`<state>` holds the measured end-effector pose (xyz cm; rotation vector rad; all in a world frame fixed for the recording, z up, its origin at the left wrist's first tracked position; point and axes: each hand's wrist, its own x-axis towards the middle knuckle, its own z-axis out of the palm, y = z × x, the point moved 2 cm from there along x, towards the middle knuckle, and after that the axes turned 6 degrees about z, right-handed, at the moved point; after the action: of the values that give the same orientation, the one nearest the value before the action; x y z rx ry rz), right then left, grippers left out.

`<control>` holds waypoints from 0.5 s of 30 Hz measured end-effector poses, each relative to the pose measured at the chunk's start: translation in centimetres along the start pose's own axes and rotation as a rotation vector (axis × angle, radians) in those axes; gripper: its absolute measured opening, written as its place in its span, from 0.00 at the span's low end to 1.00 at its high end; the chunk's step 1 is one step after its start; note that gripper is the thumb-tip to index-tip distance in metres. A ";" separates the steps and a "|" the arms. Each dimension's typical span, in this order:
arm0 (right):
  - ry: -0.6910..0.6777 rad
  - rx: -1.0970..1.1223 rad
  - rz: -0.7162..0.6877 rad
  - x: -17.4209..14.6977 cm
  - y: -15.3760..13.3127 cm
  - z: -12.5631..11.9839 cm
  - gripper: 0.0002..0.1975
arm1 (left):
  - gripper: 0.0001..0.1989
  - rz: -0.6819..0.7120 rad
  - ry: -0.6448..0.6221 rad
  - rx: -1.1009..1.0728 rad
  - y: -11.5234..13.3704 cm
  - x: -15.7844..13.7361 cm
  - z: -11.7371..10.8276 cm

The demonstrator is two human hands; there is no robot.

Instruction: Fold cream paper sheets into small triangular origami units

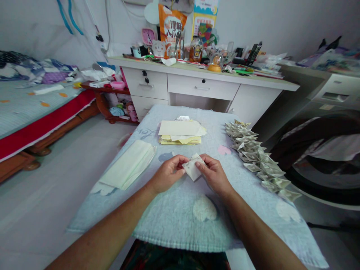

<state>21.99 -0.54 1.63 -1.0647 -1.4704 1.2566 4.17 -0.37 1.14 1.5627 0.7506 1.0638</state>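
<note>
Between both hands, above the cloth-covered table, is a small folded piece of paper (193,169) with printed marks on it. My left hand (169,173) pinches its left corner with thumb and fingertips. On the other side, my right hand (215,173) grips the right edge, thumb lying across the front. Beyond the hands sits a stack of cream and yellow paper sheets (180,128). A pile of pale folded paper (128,165) lies to the left. Along the right side stand rows of several pointed folded paper pieces (260,161).
A light blue quilted cloth (174,225) covers the table. Behind it is a white desk (204,87) crowded with bottles, a pink clock (148,36) and an orange bag (171,30). A bed (42,101) is at left, a washing machine (332,97) at right.
</note>
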 end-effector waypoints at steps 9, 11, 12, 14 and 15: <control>0.060 0.259 0.165 0.2 1.5 -0.1 0.11 | 0.11 -0.067 0.032 -0.134 -0.4 0.0 -0.2; 0.062 0.265 0.164 0.2 1.5 0.0 0.11 | 0.13 -0.078 0.057 -0.112 -0.5 0.1 -0.2; 0.060 0.261 0.162 0.2 1.5 0.1 0.11 | 0.14 -0.084 0.071 -0.098 -0.7 0.1 -0.2; 0.052 0.241 0.158 0.2 1.4 0.3 0.12 | 0.16 -0.087 0.097 -0.062 -0.9 0.2 -0.2; 0.046 0.229 0.158 0.2 1.4 0.3 0.12 | 0.17 -0.086 0.108 -0.039 -1.0 0.2 -0.3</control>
<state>21.69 -0.26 0.26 -1.0629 -1.1935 1.4626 4.07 0.19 0.28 1.4357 0.8581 1.0993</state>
